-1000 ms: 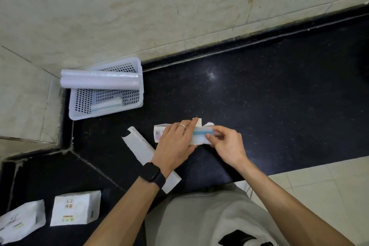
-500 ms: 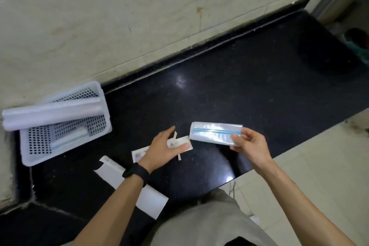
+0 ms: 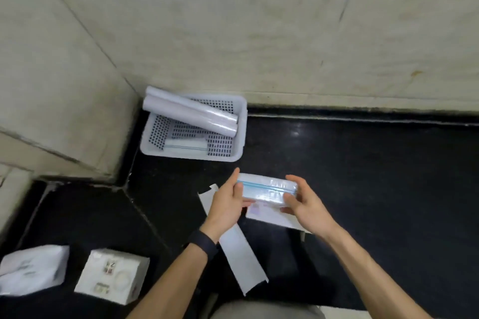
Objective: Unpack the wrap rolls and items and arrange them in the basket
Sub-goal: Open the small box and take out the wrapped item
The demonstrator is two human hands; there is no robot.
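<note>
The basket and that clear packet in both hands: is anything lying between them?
No. In the head view, only bare black counter separates the basket from the packet.

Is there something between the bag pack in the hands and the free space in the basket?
Nothing visible blocks it. The bag pack is held by both hands just in front of the basket. Two rolls lie across its back, another pack at front-left; the front-right is free.
</note>
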